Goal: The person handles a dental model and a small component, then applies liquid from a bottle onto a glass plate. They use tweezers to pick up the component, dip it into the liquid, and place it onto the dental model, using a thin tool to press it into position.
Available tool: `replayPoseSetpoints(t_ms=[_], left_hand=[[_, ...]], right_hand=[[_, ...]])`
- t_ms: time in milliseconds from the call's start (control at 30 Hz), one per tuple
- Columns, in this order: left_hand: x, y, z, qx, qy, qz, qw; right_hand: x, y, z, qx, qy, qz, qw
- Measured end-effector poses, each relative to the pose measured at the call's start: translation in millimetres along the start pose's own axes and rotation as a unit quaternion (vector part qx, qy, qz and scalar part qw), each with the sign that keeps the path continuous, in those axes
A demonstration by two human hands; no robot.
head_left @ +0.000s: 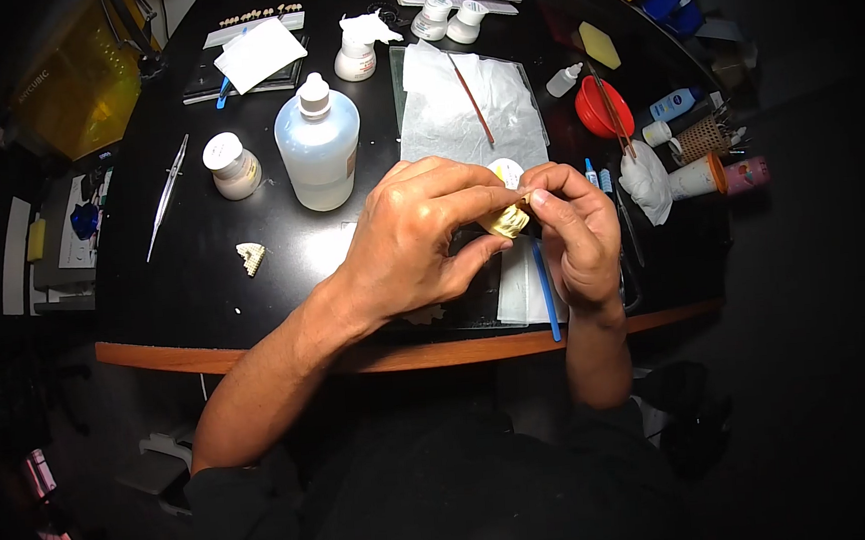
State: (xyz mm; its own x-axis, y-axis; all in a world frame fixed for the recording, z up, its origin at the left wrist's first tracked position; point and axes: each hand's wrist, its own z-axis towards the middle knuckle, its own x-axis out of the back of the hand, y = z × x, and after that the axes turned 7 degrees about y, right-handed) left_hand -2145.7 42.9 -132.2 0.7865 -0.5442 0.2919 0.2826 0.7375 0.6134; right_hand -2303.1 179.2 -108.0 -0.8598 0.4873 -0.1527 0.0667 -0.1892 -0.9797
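Over the front part of the desk, my left hand (405, 237) holds a small pale yellow dental model (506, 222) between thumb and fingers. My right hand (575, 230) is closed in a pinch at the model's upper right edge, its fingertips touching or nearly touching those of my left hand. Whatever sits in that pinch is too small to make out. Just behind the model is a round white lid (506, 172), partly covered by my fingers. Below the hands, a blue stick (545, 290) lies on white paper towel (523, 299).
Left of my hands stand a large clear bottle (319, 147) and a small jar (232, 167), with tweezers (168, 196) and another model piece (250, 258) nearby. A thin brush (471, 99) lies on the towel behind. A red bowl (605, 107) and crumpled tissue (646, 184) are at right.
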Motion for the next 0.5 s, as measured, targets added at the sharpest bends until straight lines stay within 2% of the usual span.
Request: replayPoseSetpoints(t_ms=[133,233,333,500], left_hand=[[-0.3,1.0,-0.5,-0.013,0.003,0.011,1.000],[0.7,2.1,0.2,-0.003,0.002,0.008,1.000],[-0.3,1.6,-0.8,0.005,0.000,-0.004,1.000],[0.4,3.3,0.7,0.017,-0.009,-0.036,0.999]], right_hand=[[1.9,2.8,0.3,-0.001,0.007,0.030,1.000],[4.1,7.8,1.5,0.048,-0.003,0.015,0.999],[3.0,10.0,2.0,0.112,0.003,-0.031,0.993],[-0.2,9.5,1.3,0.159,0.008,-0.102,0.982]])
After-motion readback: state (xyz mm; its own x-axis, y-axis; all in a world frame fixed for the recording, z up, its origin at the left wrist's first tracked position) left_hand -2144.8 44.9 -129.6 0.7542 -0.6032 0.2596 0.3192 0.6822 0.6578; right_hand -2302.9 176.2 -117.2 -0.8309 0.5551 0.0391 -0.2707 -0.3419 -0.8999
